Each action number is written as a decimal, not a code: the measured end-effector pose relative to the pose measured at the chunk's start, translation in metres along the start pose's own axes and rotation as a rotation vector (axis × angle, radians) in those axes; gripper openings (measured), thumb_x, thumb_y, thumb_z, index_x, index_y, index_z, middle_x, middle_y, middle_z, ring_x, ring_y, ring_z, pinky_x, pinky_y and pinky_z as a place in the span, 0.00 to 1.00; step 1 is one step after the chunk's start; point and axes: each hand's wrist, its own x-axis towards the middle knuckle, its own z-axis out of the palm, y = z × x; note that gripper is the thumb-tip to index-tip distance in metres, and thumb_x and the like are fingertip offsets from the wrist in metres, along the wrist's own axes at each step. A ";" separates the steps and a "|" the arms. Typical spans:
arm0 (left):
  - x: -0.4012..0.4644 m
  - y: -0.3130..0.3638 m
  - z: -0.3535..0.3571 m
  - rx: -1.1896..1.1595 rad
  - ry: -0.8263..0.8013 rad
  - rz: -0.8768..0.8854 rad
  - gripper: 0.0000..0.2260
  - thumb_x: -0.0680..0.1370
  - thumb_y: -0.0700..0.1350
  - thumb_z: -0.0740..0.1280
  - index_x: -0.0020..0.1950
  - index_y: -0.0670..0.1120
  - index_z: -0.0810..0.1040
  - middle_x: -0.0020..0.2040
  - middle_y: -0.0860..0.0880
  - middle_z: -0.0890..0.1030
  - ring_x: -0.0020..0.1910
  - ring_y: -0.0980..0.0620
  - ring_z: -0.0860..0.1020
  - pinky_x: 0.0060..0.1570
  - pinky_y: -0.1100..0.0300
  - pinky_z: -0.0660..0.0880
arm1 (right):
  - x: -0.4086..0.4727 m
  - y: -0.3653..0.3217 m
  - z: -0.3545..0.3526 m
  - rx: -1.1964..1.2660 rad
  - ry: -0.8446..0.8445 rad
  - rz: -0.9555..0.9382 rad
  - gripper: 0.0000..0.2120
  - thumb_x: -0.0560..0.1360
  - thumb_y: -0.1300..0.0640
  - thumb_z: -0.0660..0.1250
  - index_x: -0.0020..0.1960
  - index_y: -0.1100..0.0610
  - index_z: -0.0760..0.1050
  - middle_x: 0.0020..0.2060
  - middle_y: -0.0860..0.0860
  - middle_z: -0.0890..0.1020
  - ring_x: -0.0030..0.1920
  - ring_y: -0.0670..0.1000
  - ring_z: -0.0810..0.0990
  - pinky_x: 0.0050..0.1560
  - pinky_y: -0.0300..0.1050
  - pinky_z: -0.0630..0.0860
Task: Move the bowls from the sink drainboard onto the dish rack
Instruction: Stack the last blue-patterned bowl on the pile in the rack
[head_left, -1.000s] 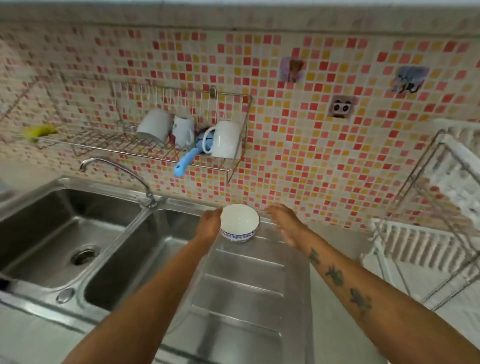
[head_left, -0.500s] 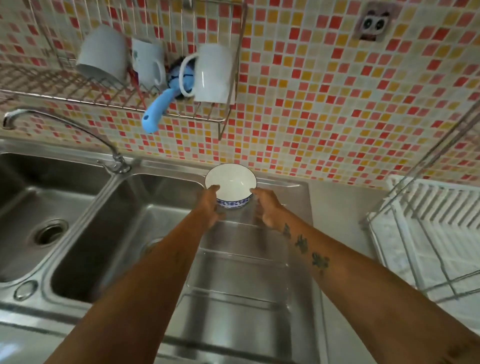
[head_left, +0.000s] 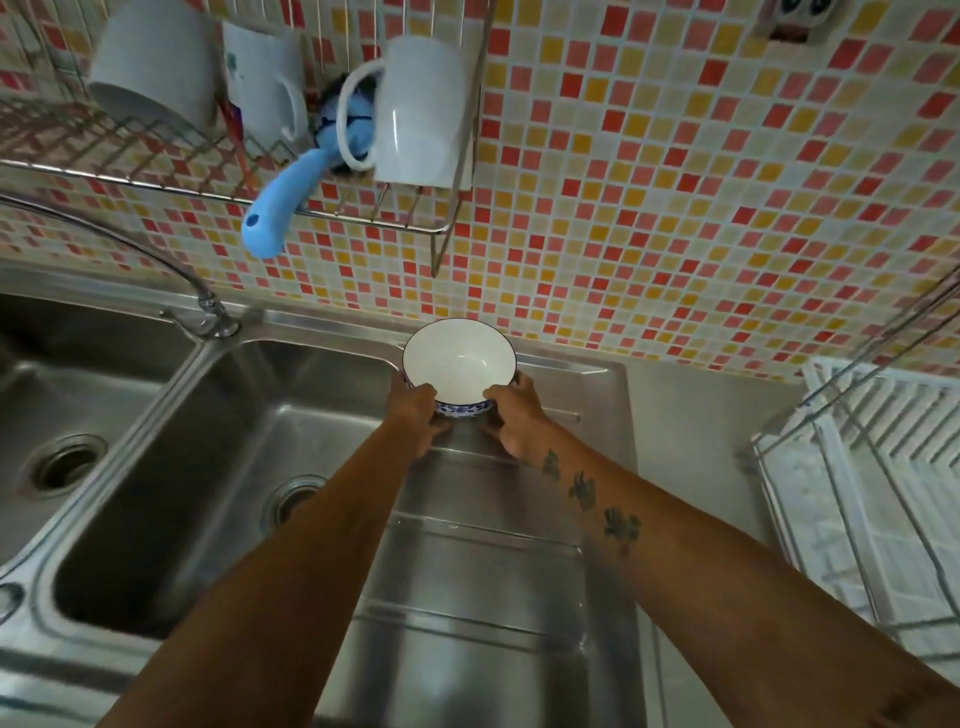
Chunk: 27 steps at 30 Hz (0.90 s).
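A white bowl (head_left: 460, 361) with a blue patterned outside sits at the far end of the steel drainboard (head_left: 478, 582), close to the tiled wall. My left hand (head_left: 415, 415) clasps its left side and my right hand (head_left: 514, 421) clasps its right side, thumbs at the near rim. The bowl tilts a little toward me, and I cannot tell whether it is off the steel. The white dish rack (head_left: 883, 467) with its wire frame stands at the right edge, apart from the bowl.
Two sink basins (head_left: 208, 467) lie to the left, with a curved tap (head_left: 130, 244) between them. A wire wall shelf (head_left: 234, 171) above holds white mugs (head_left: 421, 109) and a blue-handled brush (head_left: 280, 208). A strip of counter (head_left: 701, 415) separates drainboard and rack.
Both hands have closed in from either side onto the bowl. The view has moved closer and dipped down toward the drainboard.
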 end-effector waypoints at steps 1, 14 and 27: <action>-0.002 0.000 0.000 -0.004 0.008 0.005 0.28 0.78 0.31 0.58 0.76 0.49 0.62 0.74 0.42 0.66 0.70 0.35 0.68 0.63 0.35 0.72 | 0.000 0.000 -0.001 0.016 -0.003 0.003 0.29 0.72 0.70 0.62 0.71 0.52 0.65 0.67 0.55 0.72 0.65 0.59 0.72 0.62 0.58 0.76; -0.120 0.014 0.044 -0.398 -0.352 0.009 0.20 0.82 0.60 0.55 0.59 0.47 0.77 0.46 0.43 0.76 0.42 0.44 0.76 0.54 0.32 0.76 | -0.110 -0.065 -0.076 0.132 0.068 -0.254 0.29 0.73 0.72 0.56 0.69 0.49 0.67 0.62 0.51 0.74 0.61 0.57 0.73 0.54 0.58 0.80; -0.350 0.083 0.146 -0.401 -1.045 -0.029 0.29 0.76 0.66 0.62 0.72 0.53 0.72 0.71 0.41 0.74 0.68 0.32 0.72 0.56 0.33 0.74 | -0.355 -0.219 -0.208 -0.039 -0.133 -0.856 0.27 0.71 0.74 0.51 0.57 0.48 0.73 0.51 0.46 0.77 0.57 0.55 0.74 0.52 0.52 0.77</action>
